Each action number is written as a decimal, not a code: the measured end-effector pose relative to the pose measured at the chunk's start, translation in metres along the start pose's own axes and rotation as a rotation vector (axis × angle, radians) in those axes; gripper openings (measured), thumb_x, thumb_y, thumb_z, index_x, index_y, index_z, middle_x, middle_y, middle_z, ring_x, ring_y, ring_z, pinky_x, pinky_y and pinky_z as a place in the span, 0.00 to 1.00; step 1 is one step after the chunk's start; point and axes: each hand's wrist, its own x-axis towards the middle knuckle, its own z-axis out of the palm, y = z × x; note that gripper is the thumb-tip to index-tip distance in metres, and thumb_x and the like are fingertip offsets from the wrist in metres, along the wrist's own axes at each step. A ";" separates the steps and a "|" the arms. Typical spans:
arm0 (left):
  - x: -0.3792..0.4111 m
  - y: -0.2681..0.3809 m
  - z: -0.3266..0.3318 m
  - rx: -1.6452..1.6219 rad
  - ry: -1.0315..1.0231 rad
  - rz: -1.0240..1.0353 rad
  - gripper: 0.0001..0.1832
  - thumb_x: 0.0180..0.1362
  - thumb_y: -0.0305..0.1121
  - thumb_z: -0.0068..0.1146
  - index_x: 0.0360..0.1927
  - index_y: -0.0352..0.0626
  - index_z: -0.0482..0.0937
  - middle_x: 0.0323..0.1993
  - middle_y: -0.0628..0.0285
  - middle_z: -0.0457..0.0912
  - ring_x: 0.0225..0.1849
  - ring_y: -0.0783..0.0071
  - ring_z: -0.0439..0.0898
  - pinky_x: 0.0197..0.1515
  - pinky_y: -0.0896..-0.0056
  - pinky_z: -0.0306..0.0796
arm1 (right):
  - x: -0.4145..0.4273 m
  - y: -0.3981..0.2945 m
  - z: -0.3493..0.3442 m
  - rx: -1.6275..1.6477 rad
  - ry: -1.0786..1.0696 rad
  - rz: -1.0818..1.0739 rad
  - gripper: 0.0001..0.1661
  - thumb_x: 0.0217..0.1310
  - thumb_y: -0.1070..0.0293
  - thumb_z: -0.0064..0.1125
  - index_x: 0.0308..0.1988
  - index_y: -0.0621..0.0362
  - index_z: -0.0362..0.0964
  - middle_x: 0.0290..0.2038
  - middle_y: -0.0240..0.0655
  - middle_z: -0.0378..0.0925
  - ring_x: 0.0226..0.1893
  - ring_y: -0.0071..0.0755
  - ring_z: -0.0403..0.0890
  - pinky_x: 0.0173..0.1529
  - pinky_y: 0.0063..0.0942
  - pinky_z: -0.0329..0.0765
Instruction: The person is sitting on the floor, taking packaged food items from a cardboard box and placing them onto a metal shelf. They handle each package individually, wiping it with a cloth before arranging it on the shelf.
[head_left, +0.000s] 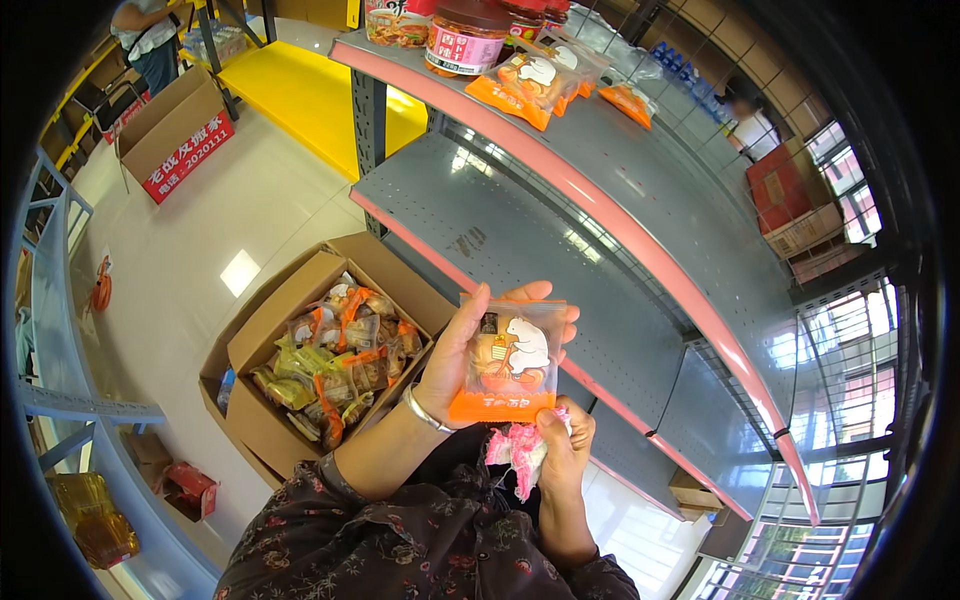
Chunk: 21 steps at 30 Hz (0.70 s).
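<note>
A clear and orange snack packet (510, 360) with a white bear printed on it lies on the palm of my left hand (446, 360), its thumb along one edge. My right hand (568, 442) pinches the packet's lower orange corner and also holds a crumpled pink and white cloth (521, 454). Left of my hands, an open cardboard box (281, 315) on the floor side is filled with similar wrapped snacks (352, 352), some orange, some yellow-green. On the top shelf lie more bear packets (525, 82), beside a lidded jar (465, 37) with a pink label.
Grey metal shelves (480, 202) with pink front edges run along my right. A yellow shelf (292, 90) and a red-printed carton (180, 142) stand beyond the box. Blue racking (112, 409) is at left. One person (146, 45) is at upper left, another (754, 131) behind the mesh.
</note>
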 end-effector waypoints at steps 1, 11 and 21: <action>-0.001 0.001 0.001 0.007 0.006 0.003 0.33 0.66 0.57 0.33 0.63 0.40 0.63 0.59 0.38 0.66 0.58 0.54 0.72 0.59 0.57 0.68 | 0.000 0.001 0.001 0.004 -0.001 0.000 0.11 0.59 0.73 0.54 0.22 0.62 0.69 0.22 0.25 0.73 0.23 0.12 0.65 0.28 0.16 0.61; 0.005 -0.002 -0.018 0.614 0.324 0.178 0.28 0.65 0.46 0.45 0.65 0.47 0.58 0.56 0.57 0.70 0.59 0.68 0.68 0.58 0.62 0.66 | 0.016 -0.017 -0.008 -0.513 0.216 -0.345 0.04 0.51 0.77 0.59 0.24 0.64 0.73 0.21 0.29 0.73 0.23 0.16 0.68 0.29 0.18 0.65; 0.010 -0.021 -0.028 0.707 0.085 -0.136 0.37 0.63 0.48 0.49 0.68 0.39 0.50 0.59 0.55 0.66 0.59 0.67 0.68 0.57 0.68 0.65 | 0.025 -0.030 -0.001 -1.038 -0.276 -0.628 0.10 0.40 0.73 0.68 0.27 0.59 0.75 0.22 0.36 0.75 0.21 0.38 0.76 0.28 0.29 0.73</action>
